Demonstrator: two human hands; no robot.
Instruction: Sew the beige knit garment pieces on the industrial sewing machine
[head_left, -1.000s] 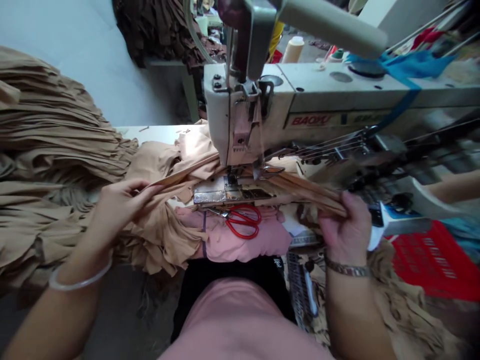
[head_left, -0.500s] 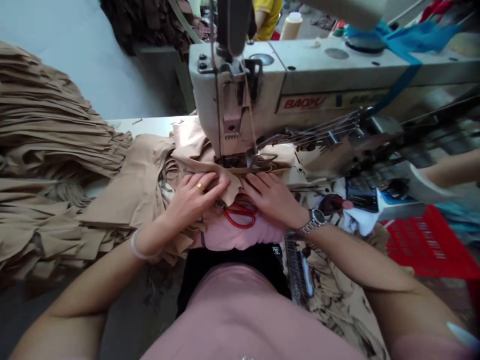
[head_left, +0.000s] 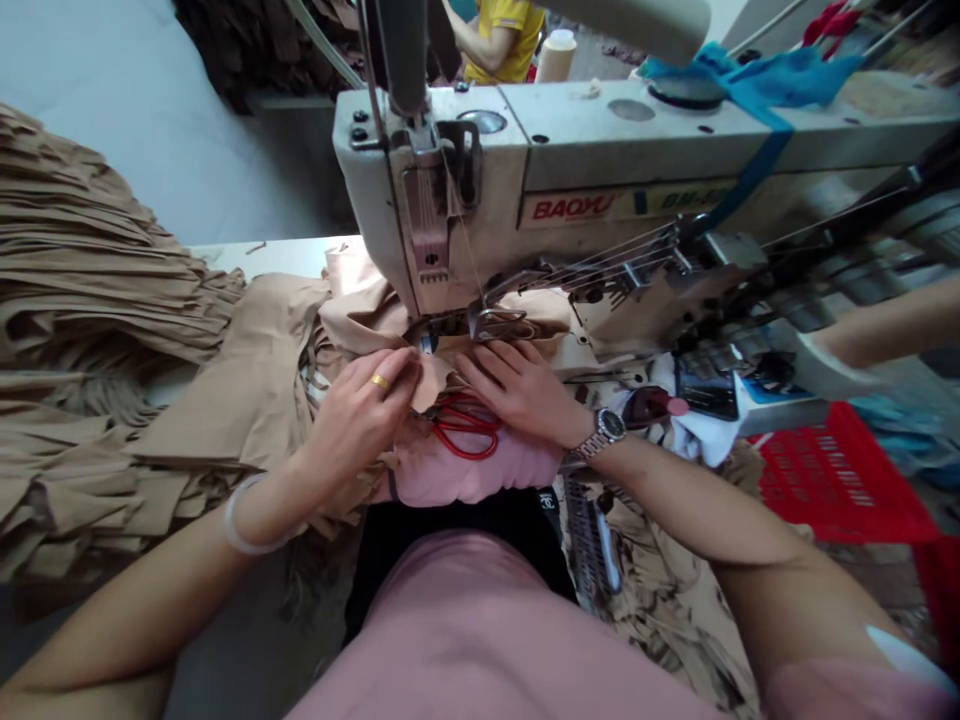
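Tan fabric (head_left: 433, 380) lies under the needle area of a sewing machine (head_left: 431, 235), its loose edge hanging toward me. My left hand (head_left: 367, 400), with a gold ring, pinches that fabric just left of the presser foot (head_left: 427, 343). Flat on the cloth to the right of the foot rests my right hand (head_left: 521, 390), fingers stretched and slightly apart. Its fingertips are close to the metal guide (head_left: 499, 322). Between the hands, red-handled scissors (head_left: 469, 440) lie on pink cloth (head_left: 450, 475) at my lap; their blades are hidden.
Stacked tan pieces (head_left: 97, 240) fill the left side, with a flat tan panel (head_left: 225, 390) beside them. To the right are a phone (head_left: 705, 390) and a red basket (head_left: 832, 480). Behind the machine are a thread cone (head_left: 556, 55) and a person in yellow (head_left: 502, 40).
The whole view has shifted, so the machine appears further left. My left thumb has drawn in toward the fingers, and more of the presser foot shows. My right hand stays flat on the fabric.
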